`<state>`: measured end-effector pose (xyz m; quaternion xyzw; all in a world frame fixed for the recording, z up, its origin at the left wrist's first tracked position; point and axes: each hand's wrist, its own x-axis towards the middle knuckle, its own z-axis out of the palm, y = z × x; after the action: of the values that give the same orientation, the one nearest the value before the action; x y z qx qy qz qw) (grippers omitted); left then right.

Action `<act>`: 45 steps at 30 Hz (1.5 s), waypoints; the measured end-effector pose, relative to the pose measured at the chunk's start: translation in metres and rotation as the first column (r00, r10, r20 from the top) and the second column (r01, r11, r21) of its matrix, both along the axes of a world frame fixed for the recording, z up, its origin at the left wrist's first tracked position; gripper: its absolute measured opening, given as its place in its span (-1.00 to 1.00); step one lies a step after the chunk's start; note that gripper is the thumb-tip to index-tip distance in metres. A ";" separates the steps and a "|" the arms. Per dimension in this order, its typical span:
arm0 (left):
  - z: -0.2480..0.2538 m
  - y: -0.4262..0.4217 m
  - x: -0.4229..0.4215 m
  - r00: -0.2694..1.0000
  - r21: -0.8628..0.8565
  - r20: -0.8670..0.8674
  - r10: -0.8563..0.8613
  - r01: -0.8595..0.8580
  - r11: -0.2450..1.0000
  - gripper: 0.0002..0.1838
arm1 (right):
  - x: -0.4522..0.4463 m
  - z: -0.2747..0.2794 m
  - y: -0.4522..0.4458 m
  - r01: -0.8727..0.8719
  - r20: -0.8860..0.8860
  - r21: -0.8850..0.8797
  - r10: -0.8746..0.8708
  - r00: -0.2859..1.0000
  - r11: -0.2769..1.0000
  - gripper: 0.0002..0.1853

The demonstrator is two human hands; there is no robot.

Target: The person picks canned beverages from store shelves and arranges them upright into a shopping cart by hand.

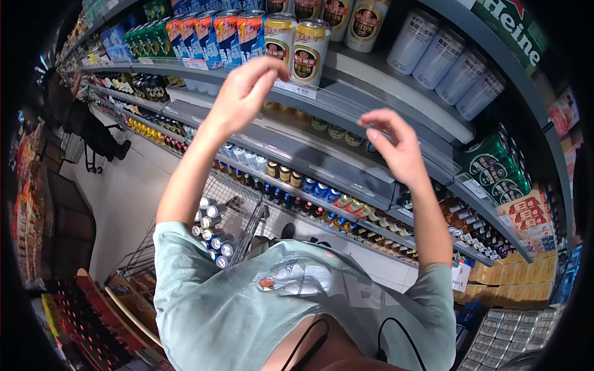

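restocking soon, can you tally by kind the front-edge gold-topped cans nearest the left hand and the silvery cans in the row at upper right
Gold-topped cans at the front edge, nearest the left hand: 2
Silvery cans in the row at upper right: 4
Total: 6

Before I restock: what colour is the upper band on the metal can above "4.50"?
Yellow band, head view.

On the shelving [365, 69], beer cans [308, 55] stand at twelve o'clock, a can row [440, 59] at two, multipacks [495, 167] at three; the cart [234, 189], at eight, has loose cans [213, 211] inside.
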<state>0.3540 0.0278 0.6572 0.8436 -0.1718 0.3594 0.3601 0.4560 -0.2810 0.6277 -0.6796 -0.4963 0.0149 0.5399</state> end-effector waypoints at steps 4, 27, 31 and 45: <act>0.060 0.040 0.033 0.995 0.133 0.015 0.103 -0.104 0.986 -0.75 | 0.036 0.076 0.057 0.029 0.285 0.005 -0.029 0.958 1.000 -0.73; 0.127 0.063 0.152 0.782 0.819 -0.491 0.384 0.264 0.510 -0.03 | 0.110 0.155 0.216 0.290 0.343 -0.882 0.083 0.936 0.371 -0.13; 0.137 0.051 0.153 0.703 0.829 -0.535 0.469 0.330 0.451 -0.02 | 0.107 0.146 0.213 0.328 0.384 -0.829 0.035 0.923 0.452 -0.30; 0.131 0.010 0.165 0.754 0.878 -0.471 0.458 0.350 0.327 -0.03 | 0.100 0.129 0.124 0.392 0.439 -0.709 -0.068 0.896 0.586 -0.21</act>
<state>0.5185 0.0378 0.7882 0.9610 -0.1779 -0.1163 -0.1766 0.5560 -0.1569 0.7566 -0.8952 -0.4365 0.0312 0.0838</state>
